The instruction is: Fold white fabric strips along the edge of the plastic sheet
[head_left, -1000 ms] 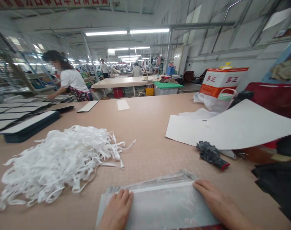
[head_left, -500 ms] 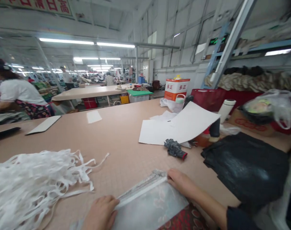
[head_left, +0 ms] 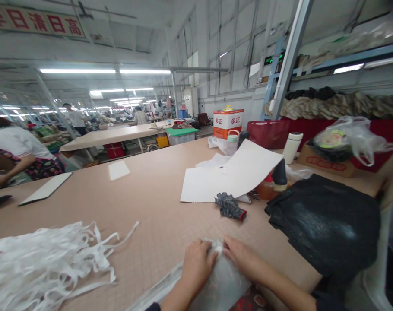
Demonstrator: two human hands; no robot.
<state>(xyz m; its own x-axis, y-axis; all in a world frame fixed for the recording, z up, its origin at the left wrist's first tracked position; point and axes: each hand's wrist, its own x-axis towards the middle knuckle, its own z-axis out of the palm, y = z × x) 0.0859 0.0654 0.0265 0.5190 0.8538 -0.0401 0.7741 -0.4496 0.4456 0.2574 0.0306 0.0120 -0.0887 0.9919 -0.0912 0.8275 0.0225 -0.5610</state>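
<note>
A translucent plastic bag (head_left: 220, 283) lies at the near edge of the table, partly over a dark red patterned cloth (head_left: 248, 301). My left hand (head_left: 198, 263) is closed on the far edge of the bag, fingers curled in. Beside it my right hand (head_left: 240, 255) pinches the same edge, which bunches up between the two hands. The fingertips are close together, a small gap apart. A strip of the bag's edge runs down to the left beneath my left forearm.
White fabric strips (head_left: 50, 263) are heaped at left. Ahead lie a grey knitted glove (head_left: 230, 206), a white sheet (head_left: 229, 177) and a small white card (head_left: 118, 170). Black sheets (head_left: 326, 224) are stacked at right, near a white flask (head_left: 293, 147). A co-worker (head_left: 21, 149) stands far left.
My left hand has moved right along the bag's edge to beside my right hand, and the edge has become gathered there. The view has shifted slightly to the right.
</note>
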